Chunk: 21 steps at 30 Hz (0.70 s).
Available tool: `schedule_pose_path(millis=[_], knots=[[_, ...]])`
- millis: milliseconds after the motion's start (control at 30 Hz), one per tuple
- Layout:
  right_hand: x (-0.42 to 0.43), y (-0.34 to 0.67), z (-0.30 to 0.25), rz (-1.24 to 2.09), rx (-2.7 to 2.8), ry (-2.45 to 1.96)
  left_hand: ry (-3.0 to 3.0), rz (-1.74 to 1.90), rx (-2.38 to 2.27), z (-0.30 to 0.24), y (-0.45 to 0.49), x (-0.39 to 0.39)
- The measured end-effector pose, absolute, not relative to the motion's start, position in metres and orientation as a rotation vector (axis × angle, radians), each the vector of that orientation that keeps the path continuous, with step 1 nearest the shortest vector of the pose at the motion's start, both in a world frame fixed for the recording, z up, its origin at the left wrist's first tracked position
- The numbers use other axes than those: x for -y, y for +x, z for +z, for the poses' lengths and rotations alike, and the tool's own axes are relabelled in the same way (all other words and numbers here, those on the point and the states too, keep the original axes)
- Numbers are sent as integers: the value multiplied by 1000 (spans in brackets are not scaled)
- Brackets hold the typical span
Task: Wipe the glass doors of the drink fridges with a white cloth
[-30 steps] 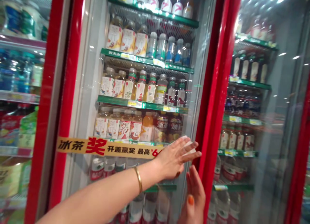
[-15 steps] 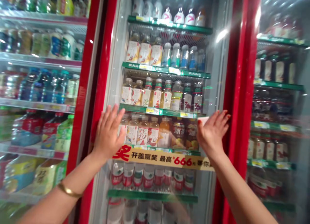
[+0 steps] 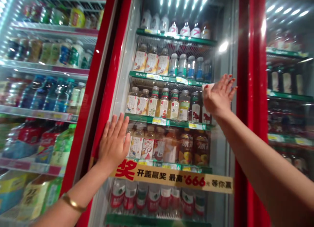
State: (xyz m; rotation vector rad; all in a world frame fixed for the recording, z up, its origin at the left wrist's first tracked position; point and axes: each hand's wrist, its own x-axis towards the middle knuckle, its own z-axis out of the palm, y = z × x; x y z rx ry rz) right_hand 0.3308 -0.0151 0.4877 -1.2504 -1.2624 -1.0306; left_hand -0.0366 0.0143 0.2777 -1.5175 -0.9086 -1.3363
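Left cooler: A neighbouring drinks cooler (image 3: 41, 68) is standing at 9 o'clock, its lit shelves lined with bottled drinks.

Left hand: A person's left hand (image 3: 114, 142), a gold bangle (image 3: 73, 202) circling the wrist, is pressing flat at 8 o'clock against a glass door (image 3: 220, 151), fingers spread, grasping nothing, just beside the red door frame (image 3: 104, 89).

Shelves: Green-edged shelves (image 3: 171, 122) are holding plastic drink bottles (image 3: 164, 104) behind the glass.

Banner: A yellow and red promotional strip (image 3: 171, 178) is crossing the door at 5 o'clock.

Right hand: The person's right hand (image 3: 217, 96) is reaching up at 2 o'clock, fingers spread near the glass, a small white slip (image 3: 208, 86) showing at its edge; whether it is gripped cannot be told.

Handling: The door is appearing stiff, slippery, fairly heavy and breakable; the red frame is looking the firmer place to take hold.

Right cooler: Another cooler (image 3: 289, 89) is standing at 3 o'clock.
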Motion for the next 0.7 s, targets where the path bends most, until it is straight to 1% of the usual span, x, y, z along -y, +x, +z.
schedule_pose_path(millis=[67,167,233,300,367,433,467,500,567,600,633,700], knots=[[13,296,476,-1080,1361,-1198,-1528,-1301,898,277,-37,-13],[13,248,425,-1358,1927,-921,-1521,-1272,865,280,-41,-7],[17,251,414,-1460,2166,-794,-1514,-1277,832,291,-44,-1],[22,281,439,-1336,1996,-968,-1529,-1282,774,310,-46,4],[28,318,488,-1099,1587,-1209,-1552,-1270,708,335,-46,3],[30,332,530,-947,1299,-1313,-1565,-1249,675,358,-43,-3],[29,327,539,-925,1245,-1327,-1569,-1243,677,368,-41,-7],[27,314,540,-931,1248,-1326,-1571,-1241,685,376,-39,-12],[20,271,520,-1027,1402,-1269,-1573,-1241,704,384,-35,-20],[16,249,505,-1123,1552,-1201,-1573,-1239,712,385,-34,-23],[13,231,491,-1291,1769,-1063,-1571,-1236,716,385,-33,-25],[12,218,480,-1477,2028,-885,-1563,-1235,720,383,-33,-26]])
